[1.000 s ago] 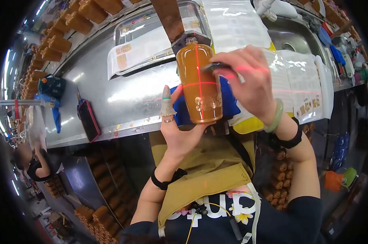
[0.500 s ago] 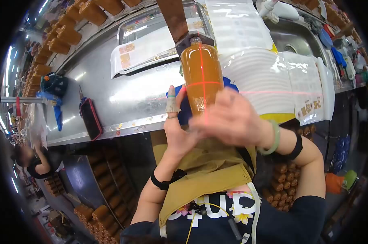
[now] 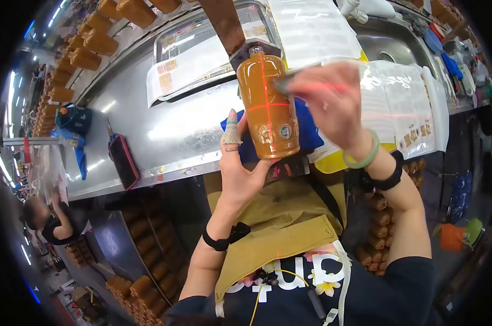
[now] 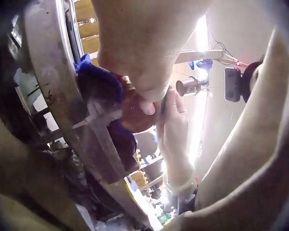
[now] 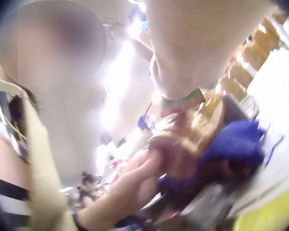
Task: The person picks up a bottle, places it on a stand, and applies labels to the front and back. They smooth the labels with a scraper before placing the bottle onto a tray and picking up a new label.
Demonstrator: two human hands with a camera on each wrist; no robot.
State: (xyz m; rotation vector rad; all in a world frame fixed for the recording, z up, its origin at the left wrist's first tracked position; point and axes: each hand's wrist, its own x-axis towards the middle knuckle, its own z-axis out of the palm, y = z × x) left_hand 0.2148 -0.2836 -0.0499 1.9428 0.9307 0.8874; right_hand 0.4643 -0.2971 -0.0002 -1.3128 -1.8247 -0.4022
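Observation:
An amber-brown bottle (image 3: 262, 119) lies with its neck toward the far side, against a bracket (image 3: 255, 50), over a blue cloth (image 3: 308, 127). Red laser lines cross it, and a round emblem (image 3: 284, 131) and gold lettering show near its base. My left hand (image 3: 238, 176) holds the bottle at the base, thumb along the bottom edge and a covered finger (image 3: 231, 127) up its left side. Beside the bottle's upper right, my right hand (image 3: 335, 100), blurred, pinches a small flat dark scraper (image 5: 183, 102). In the head view the scraper's tip overlaps the bottle's edge.
Printed decal sheets (image 3: 306, 38) and clear-covered sheets (image 3: 403, 100) lie at the back and right, near a sink (image 3: 390, 41). A metal tray (image 3: 167, 41) stands behind. A red-edged phone (image 3: 123, 162) is at the left. Many similar bottles (image 3: 99, 42) line the back.
My right hand swept down over the bottle's base half a second ago and is now back at its upper right side. The bottle has turned, bringing the round emblem into view.

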